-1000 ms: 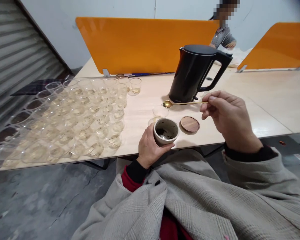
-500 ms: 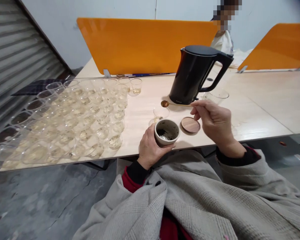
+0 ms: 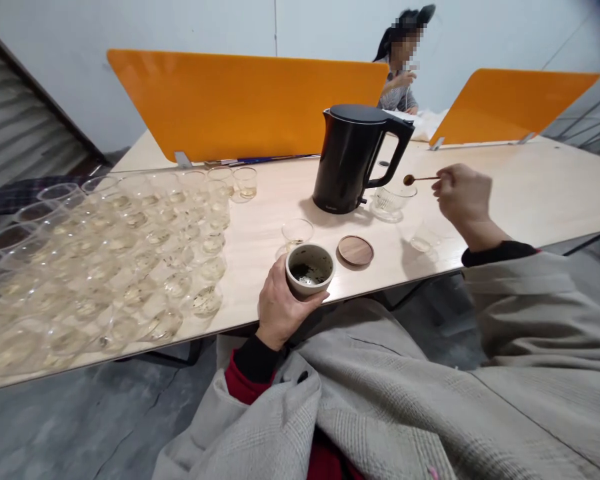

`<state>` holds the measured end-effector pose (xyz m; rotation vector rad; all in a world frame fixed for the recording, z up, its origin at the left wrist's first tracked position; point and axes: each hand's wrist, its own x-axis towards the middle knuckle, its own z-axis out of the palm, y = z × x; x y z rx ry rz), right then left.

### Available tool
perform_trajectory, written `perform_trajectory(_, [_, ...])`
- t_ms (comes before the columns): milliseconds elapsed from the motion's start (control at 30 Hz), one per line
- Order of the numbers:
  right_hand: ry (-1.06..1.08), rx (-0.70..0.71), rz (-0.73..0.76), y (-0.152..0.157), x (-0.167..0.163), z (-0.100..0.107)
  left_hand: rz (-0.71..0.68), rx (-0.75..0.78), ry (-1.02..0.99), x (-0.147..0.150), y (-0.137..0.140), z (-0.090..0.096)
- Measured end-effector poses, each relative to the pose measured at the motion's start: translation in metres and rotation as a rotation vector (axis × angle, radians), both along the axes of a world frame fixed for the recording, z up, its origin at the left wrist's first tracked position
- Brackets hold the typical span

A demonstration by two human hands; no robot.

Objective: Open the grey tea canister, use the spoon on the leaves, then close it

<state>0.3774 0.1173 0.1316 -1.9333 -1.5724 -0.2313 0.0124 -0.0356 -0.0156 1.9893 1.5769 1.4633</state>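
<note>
pale wall (image 3: 190,27), orange dividers (image 3: 240,100) — grey floor (image 3: 80,427)

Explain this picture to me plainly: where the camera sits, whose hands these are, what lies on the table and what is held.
There is no machine here. The camera sits on a person's head, looking forward and down, so the grey sleeves and hands are that person's own. The left hand grips a small ceramic jar with dark leaves inside, at the table edge. The right hand holds a thin spoon above a glass bowl. On the table stand a black kettle, a round wooden lid and many clear cups. Another person sits behind the orange divider.
</note>
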Motion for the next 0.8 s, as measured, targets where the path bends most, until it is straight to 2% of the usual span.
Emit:
perform_trajectory(67, [-0.188,-0.179,-0.022,0.013,-0.006,-0.002,-0.003,0.006,0.001,0.0,0.0,0.0])
perform_trajectory(133, [-0.329,-0.298,-0.011,0.022,-0.014,-0.005,-0.002,0.008,0.005,0.0,0.0,0.0])
perform_trajectory(300, [-0.468,-0.441,0.046,0.028,-0.023,-0.013,0.005,0.027,0.027,0.0,0.0,0.0])
perform_trajectory(367, [-0.464,-0.442,0.061,0.022,-0.023,-0.015,0.0,0.031,0.033,0.0,0.0,0.0])
perform_trajectory(433, [-0.458,-0.375,0.09,0.01,-0.024,-0.015,-0.008,0.025,0.031,0.0,0.0,0.0])
perform_trajectory(533, [-0.423,-0.143,0.183,-0.019,-0.033,-0.021,-0.01,0.007,0.022,0.0,0.0,0.0])
perform_trajectory(600, [-0.363,-0.042,0.291,-0.041,-0.044,-0.032,-0.011,0.002,0.019,0.0,-0.001,0.0])
perform_trajectory(667, [-0.297,-0.073,0.443,-0.059,-0.056,-0.049,-0.014,0.005,0.018,0.0,-0.001,0.001])
perform_trajectory(800, [-0.252,-0.253,0.68,-0.074,-0.076,-0.093,-0.018,0.025,0.024,0.0,-0.003,0.002])
